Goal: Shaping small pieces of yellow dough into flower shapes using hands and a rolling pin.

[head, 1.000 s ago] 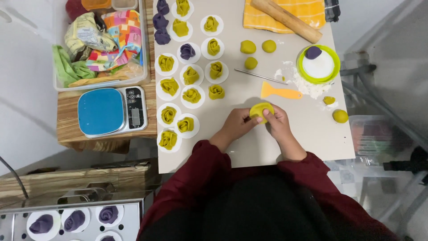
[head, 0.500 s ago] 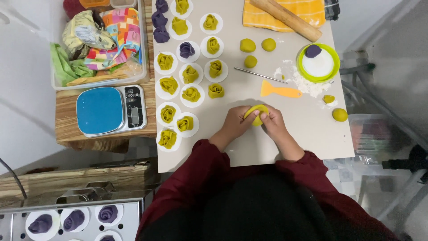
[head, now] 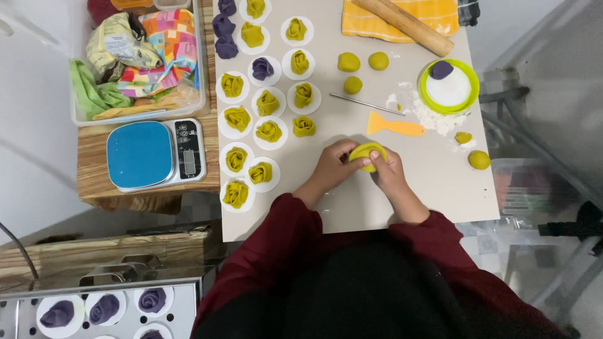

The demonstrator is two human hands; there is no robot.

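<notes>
dough disc (head: pixel 367 152) at frame centre, long axis left-right | my left hand (head: pixel 334 166) and right hand (head: pixel 388 171) pinched it from either side, equally near | finished rosettes (head: pixel 260 172) lay to its left

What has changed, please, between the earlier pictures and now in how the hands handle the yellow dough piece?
The left hand and right hand have closed further around the yellow dough piece, folding it from a flatter disc. Both still hold it. The rose-shaped buns and orange scraper stayed put.

Four purple roses (head: pixel 262 68) – four dough balls (head: pixel 348 61).
</notes>
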